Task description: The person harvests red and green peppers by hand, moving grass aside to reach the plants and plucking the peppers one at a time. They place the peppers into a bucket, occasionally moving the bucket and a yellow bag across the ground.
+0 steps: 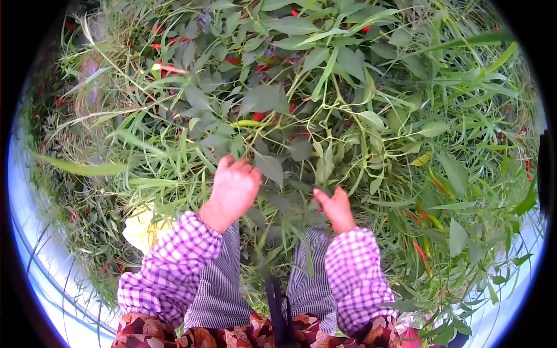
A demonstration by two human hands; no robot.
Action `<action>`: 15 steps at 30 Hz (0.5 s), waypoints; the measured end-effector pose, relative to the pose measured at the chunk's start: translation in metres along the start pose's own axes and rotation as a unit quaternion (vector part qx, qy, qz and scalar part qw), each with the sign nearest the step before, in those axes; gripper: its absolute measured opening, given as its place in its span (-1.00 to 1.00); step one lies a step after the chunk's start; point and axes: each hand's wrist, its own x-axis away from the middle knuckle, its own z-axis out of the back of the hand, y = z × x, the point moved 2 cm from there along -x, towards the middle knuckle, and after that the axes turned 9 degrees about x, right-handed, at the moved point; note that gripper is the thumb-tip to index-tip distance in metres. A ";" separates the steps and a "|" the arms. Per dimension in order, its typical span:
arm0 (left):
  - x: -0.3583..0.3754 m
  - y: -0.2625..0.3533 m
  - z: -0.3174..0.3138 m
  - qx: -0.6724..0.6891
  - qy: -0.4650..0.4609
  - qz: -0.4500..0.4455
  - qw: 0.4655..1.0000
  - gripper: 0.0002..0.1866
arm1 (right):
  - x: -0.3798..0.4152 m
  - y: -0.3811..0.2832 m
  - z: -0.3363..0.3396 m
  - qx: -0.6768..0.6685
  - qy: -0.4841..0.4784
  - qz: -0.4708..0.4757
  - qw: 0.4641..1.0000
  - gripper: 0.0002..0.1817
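My left hand (235, 188) is among the leaves of a chili pepper plant (293, 98), its fingers curled in; whatever they grip is hidden. To its right, my right hand (336, 210) reaches into the same foliage. Its thumb points left and the other fingers are bent, mostly out of sight, so what they hold does not show. A green chili (247, 123) and a red chili (259, 116) hang just beyond my left hand. Dark leaves (278, 203) fill the gap between both hands.
More red chilies (168, 69) show at the upper left, and orange-red ones (430, 220) at the right. Tall grass (452, 93) grows through the plants. A pale yellow object (145, 229) lies left of my sleeve. My legs (217, 278) stand close below the plants.
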 end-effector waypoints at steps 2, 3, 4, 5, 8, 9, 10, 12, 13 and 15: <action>-0.006 0.021 0.005 0.046 0.041 -0.029 0.998 -0.78 | 0.019 0.003 -0.025 0.036 0.011 0.062 0.997 -0.59; -0.009 0.031 0.007 0.100 -0.012 0.008 0.995 -0.71 | 0.029 0.000 -0.037 0.155 0.022 0.048 0.986 -0.85; -0.010 0.036 0.001 0.156 -0.042 0.041 0.986 -0.67 | 0.042 -0.004 -0.058 0.035 0.068 0.183 0.980 -0.83; -0.011 0.039 -0.006 0.209 -0.071 0.074 0.972 -0.64 | 0.060 -0.022 -0.062 0.056 0.063 0.274 0.958 -0.71; -0.025 0.035 -0.006 0.319 -0.203 0.198 0.904 -0.33 | 0.092 -0.051 -0.079 0.134 0.054 0.270 0.952 -0.74; -0.032 0.035 -0.004 0.322 -0.254 0.242 0.879 -0.29 | 0.098 -0.050 -0.087 0.179 0.070 0.307 0.932 -0.74; -0.034 0.036 -0.005 0.324 -0.305 0.284 0.849 -0.24 | 0.104 -0.047 -0.094 0.224 0.086 0.341 0.909 -0.74; -0.019 0.027 -0.051 0.196 -0.272 0.200 0.921 -0.16 | 0.105 -0.041 -0.099 0.155 0.029 0.396 0.905 -0.67; -0.017 0.024 -0.061 0.135 -0.288 0.178 0.931 -0.16 | 0.111 -0.053 -0.091 0.151 0.013 0.413 0.898 -0.66; -0.009 0.012 -0.081 0.076 -0.258 0.167 0.949 -0.40 | 0.120 -0.061 -0.071 0.131 -0.005 0.421 0.897 -0.62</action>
